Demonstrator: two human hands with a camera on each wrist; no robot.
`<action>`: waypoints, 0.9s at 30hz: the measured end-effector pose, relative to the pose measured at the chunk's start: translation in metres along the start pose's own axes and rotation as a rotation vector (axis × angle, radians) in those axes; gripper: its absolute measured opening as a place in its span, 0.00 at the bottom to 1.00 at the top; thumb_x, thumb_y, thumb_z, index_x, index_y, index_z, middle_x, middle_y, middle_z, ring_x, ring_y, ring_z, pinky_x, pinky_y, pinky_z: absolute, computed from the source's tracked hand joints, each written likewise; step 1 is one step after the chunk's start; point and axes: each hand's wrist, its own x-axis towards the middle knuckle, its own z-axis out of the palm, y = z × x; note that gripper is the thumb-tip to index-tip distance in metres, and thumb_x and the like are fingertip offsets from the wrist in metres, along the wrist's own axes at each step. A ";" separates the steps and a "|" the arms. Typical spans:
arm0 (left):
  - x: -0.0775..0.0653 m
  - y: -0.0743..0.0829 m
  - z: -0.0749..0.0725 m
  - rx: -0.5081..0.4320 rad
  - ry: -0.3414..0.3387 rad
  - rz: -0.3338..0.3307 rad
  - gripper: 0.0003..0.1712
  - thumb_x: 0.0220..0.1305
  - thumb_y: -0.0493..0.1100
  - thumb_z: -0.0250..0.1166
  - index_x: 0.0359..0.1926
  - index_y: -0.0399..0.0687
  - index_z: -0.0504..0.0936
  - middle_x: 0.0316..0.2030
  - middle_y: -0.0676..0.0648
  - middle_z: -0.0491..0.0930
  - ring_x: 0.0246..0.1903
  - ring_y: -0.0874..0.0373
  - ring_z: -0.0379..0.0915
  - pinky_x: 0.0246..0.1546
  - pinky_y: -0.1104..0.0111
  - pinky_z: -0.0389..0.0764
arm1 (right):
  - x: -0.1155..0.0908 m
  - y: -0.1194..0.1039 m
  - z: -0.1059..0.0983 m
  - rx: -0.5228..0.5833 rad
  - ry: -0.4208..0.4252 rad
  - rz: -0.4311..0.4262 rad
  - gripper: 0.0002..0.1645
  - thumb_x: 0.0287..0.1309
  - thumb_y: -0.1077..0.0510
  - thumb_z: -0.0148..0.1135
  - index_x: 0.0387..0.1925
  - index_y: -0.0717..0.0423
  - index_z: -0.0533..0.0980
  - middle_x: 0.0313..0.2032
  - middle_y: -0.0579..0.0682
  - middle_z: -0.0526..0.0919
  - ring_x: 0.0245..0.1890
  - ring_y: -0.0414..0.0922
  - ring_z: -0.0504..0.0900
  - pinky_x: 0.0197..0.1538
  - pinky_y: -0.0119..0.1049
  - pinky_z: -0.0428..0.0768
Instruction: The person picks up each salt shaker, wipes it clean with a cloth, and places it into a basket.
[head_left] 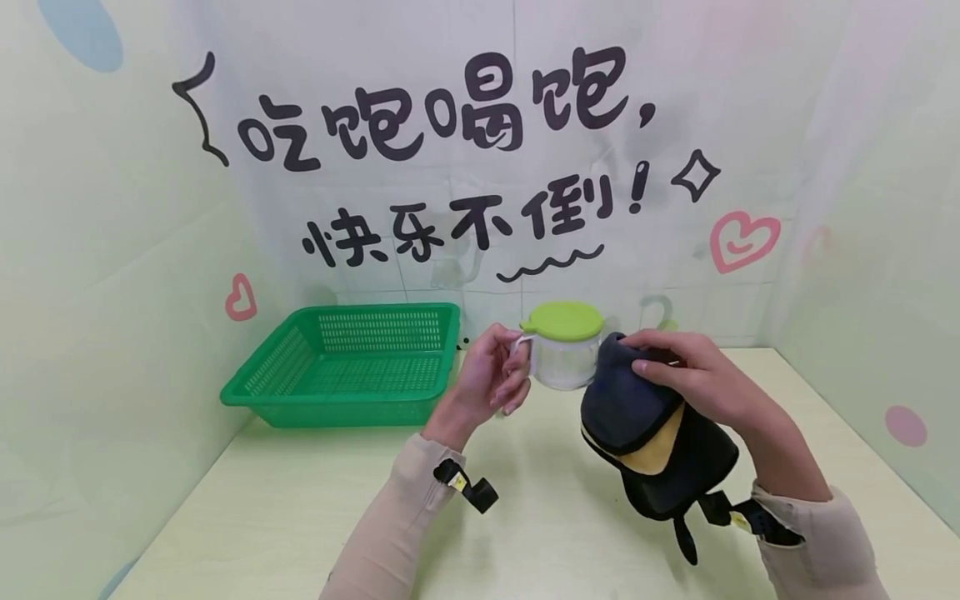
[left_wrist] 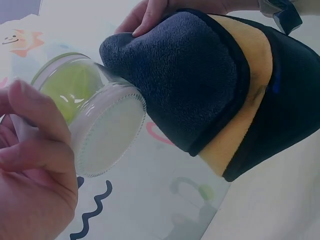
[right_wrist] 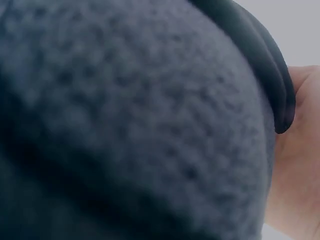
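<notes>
A clear, round seasoning jar [head_left: 564, 364] with a lime-green lid [head_left: 564, 322] is held up over the table. My left hand [head_left: 491, 375] grips it by its pale side handle. To its right, my right hand [head_left: 697, 371] pinches the top of a folded plush towel [head_left: 633, 400], dark navy with black edging and a yellow band. The towel's upper part meets the jar's side, and its lower end hangs down with a dark tail. In the left wrist view the ribbed base of the jar [left_wrist: 112, 135] faces the camera. Towel fabric [right_wrist: 135, 110] fills most of the right wrist view.
A green plastic basket [head_left: 330, 412] with perforated walls stands at the back left of the pale table [head_left: 525, 533]. Behind it hangs a printed white backdrop [head_left: 465, 275] with dark lettering, and similar sheets enclose both sides.
</notes>
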 end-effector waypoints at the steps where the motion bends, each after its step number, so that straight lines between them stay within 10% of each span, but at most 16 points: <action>1: 0.000 0.000 0.000 0.003 0.003 0.000 0.25 0.69 0.45 0.34 0.13 0.47 0.57 0.03 0.51 0.59 0.01 0.60 0.53 0.03 0.71 0.63 | 0.000 0.000 0.000 0.003 -0.007 0.001 0.15 0.64 0.62 0.55 0.51 0.53 0.79 0.47 0.51 0.83 0.42 0.36 0.79 0.46 0.24 0.76; 8: 0.002 -0.002 0.003 0.047 0.013 -0.023 0.25 0.69 0.45 0.34 0.14 0.48 0.58 0.03 0.51 0.60 0.01 0.60 0.56 0.04 0.71 0.65 | 0.001 0.000 0.004 -0.012 -0.138 0.048 0.14 0.65 0.58 0.56 0.51 0.49 0.79 0.48 0.47 0.82 0.45 0.36 0.77 0.50 0.29 0.78; 14: 0.005 -0.003 0.005 0.060 0.038 -0.040 0.24 0.68 0.45 0.35 0.14 0.46 0.57 0.03 0.50 0.59 0.01 0.58 0.56 0.04 0.70 0.65 | 0.005 -0.004 0.009 0.086 -0.030 0.014 0.15 0.64 0.62 0.56 0.51 0.56 0.79 0.46 0.53 0.83 0.42 0.36 0.80 0.48 0.24 0.76; 27: 0.010 -0.007 0.012 0.134 0.119 -0.088 0.22 0.66 0.47 0.37 0.14 0.46 0.57 0.03 0.52 0.62 0.01 0.59 0.53 0.04 0.68 0.66 | 0.012 -0.014 0.027 -0.064 -0.035 -0.030 0.15 0.63 0.59 0.59 0.51 0.53 0.80 0.47 0.49 0.85 0.45 0.40 0.82 0.49 0.32 0.81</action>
